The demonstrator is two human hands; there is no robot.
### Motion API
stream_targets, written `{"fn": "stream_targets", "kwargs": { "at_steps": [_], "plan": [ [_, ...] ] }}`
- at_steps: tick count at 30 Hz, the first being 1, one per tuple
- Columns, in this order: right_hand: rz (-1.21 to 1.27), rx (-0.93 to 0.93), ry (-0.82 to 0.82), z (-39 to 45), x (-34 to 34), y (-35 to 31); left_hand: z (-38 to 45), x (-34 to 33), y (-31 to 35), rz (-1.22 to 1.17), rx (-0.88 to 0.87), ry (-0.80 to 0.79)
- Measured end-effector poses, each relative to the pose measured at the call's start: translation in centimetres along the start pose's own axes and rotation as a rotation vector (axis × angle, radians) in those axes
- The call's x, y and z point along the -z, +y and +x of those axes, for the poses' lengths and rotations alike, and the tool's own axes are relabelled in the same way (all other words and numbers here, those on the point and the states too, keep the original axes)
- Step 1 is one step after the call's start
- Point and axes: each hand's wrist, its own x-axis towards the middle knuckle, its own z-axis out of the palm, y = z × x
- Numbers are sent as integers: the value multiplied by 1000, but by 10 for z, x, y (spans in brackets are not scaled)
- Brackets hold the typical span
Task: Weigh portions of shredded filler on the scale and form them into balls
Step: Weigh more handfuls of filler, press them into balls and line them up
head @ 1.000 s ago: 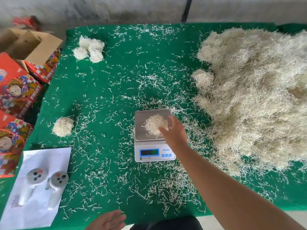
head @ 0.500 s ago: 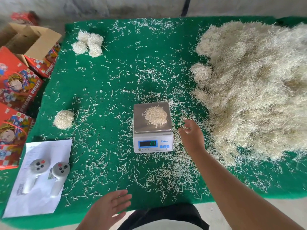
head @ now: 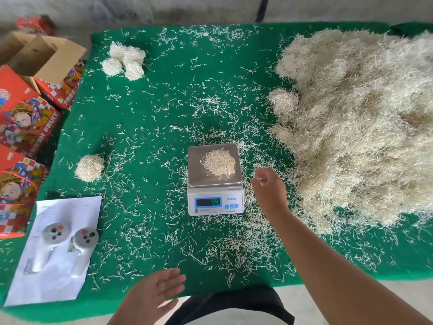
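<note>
A white digital scale (head: 215, 204) stands mid-table with a loose portion of shredded filler (head: 219, 163) on its steel plate; the display shows green digits. My right hand (head: 269, 191) hovers just right of the scale, off the plate, with its fingertips curled and pinching a few strands. At the table's near edge my left hand (head: 150, 299) is held flat, fingers straight, holding nothing. A large filler pile (head: 363, 127) fills the right side. One formed ball (head: 89, 167) lies at the left, and several balls (head: 125, 61) sit at the back left.
Green felt table (head: 150, 127) is strewn with loose strands. Two grey controllers (head: 68, 235) lie on a paper sheet (head: 58, 285) at the front left. Red fruit boxes (head: 23, 118) and an open carton (head: 44, 57) stand off the left edge. A small clump (head: 283, 100) sits by the pile.
My right hand left the filler on the scale and drew back to the right of it. My left hand came further into view at the near edge.
</note>
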Motion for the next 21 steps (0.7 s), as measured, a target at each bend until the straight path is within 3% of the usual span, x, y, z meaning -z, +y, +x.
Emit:
{"fn": "stream_targets", "kwargs": {
  "at_steps": [16,21],
  "plan": [
    [15,23,-6,10,-19,-4,-17,-2,1,-83,-5,29],
    [-204,-119,-45,7,-15,33,-18,-4,3,-64,-3,26]
  ]
}}
